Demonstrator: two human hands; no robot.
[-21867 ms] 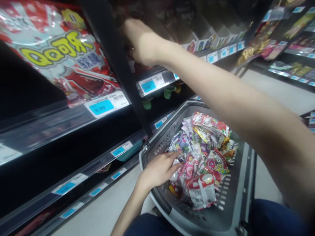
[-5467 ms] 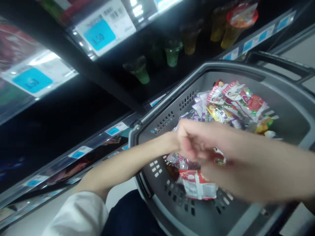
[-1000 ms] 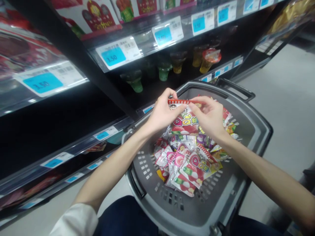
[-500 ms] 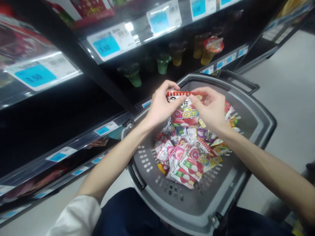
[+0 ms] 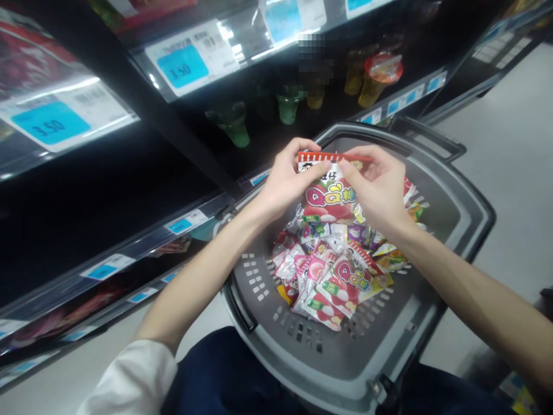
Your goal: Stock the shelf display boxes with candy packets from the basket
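A red QQ candy packet (image 5: 329,199) is pinched along its striped top edge by the left hand (image 5: 288,176) and the right hand (image 5: 381,183), thumbs nearly meeting. It's above a grey basket (image 5: 375,369) holding more packets (image 5: 334,282), beside dark shelves (image 5: 190,129).

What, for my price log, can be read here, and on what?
"QQ糖": held packet, between left hand and right hand; above, "仔" follows a partly covered character.
"QQ": loose packet in the basket; next character unclear.
"3.50": price tag left of the dark post.
"3.50": price tag right of it.
Too small or blurred: other price tags, red bag, remaining packets.
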